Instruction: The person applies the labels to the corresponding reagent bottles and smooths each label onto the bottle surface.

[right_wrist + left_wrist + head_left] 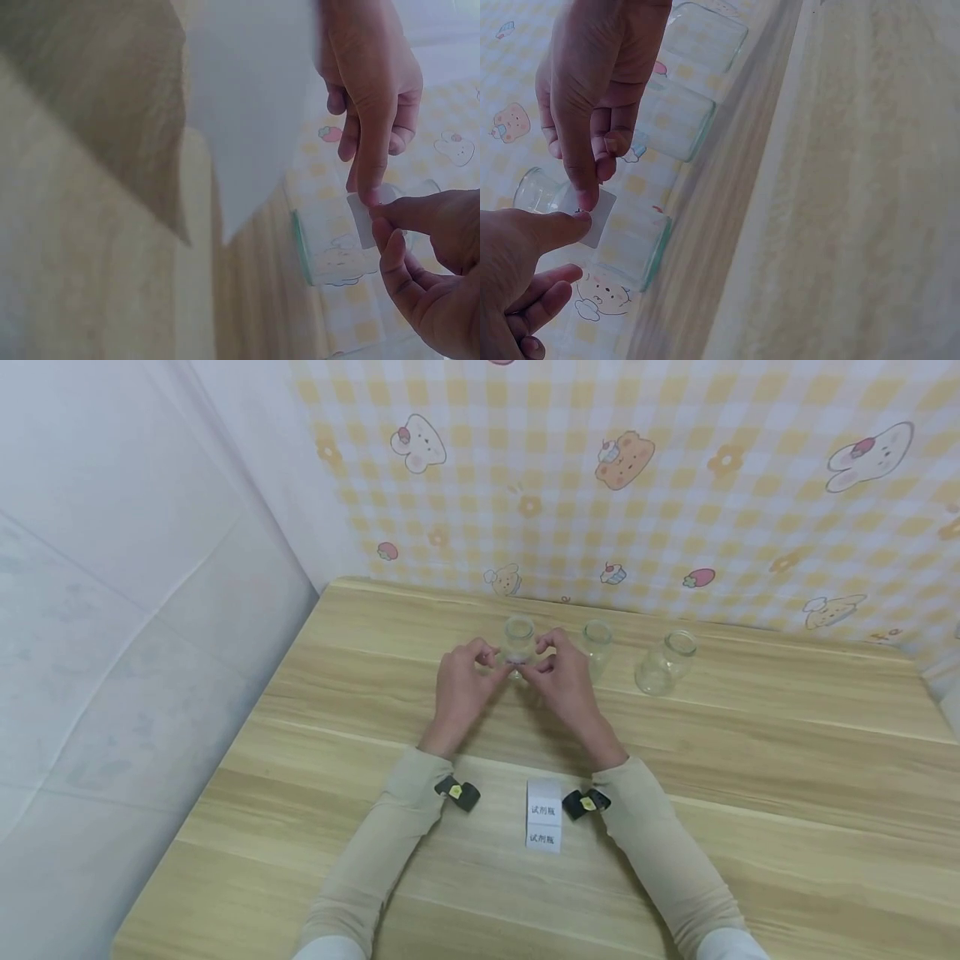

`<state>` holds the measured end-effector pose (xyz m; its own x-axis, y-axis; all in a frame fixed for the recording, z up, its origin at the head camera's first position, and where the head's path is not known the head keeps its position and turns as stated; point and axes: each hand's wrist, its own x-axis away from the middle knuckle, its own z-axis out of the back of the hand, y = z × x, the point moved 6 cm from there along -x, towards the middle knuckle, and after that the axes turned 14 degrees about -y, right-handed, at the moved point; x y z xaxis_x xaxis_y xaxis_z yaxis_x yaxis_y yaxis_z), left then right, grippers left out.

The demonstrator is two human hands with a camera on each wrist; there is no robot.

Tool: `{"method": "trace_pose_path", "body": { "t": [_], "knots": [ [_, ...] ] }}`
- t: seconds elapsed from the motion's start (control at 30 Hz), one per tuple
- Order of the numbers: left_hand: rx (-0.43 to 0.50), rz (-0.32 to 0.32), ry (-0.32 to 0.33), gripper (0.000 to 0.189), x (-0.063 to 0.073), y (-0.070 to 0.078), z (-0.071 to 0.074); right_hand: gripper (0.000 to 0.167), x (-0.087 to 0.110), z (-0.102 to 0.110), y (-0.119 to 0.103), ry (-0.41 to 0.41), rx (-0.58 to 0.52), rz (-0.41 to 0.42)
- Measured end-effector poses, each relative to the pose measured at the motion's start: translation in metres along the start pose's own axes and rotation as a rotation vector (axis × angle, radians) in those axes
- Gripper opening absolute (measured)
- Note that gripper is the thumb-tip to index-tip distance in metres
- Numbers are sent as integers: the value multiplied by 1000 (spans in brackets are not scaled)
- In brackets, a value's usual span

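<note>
Twelve o'clock: left hand [465,682], right hand [566,681], thumbs on label [600,219] at jar [634,244]; whether either grip pinches, I cannot tell.

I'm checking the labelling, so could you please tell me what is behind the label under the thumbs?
Behind the label is a clear glass jar, visible on either side of it. The patch of glass directly behind the label is covered.

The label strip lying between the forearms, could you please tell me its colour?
The label strip is white with dark printed characters, clearest in the head view.
</note>
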<state>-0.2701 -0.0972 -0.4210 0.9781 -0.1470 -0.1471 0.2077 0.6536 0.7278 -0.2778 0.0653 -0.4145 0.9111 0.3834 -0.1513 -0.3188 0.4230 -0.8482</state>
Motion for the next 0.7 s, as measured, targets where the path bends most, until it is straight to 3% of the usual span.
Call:
{"method": "trace_pose_path", "body": {
  "t": [0.53, 0.7],
  "knots": [
    [40, -39, -23, 19, -2, -1, 4, 25, 0, 6, 3, -14, -17, -50],
    [31, -3, -24, 12, 0, -3, 8, 23, 2, 7, 2, -32, -38, -68]
  ]
}}
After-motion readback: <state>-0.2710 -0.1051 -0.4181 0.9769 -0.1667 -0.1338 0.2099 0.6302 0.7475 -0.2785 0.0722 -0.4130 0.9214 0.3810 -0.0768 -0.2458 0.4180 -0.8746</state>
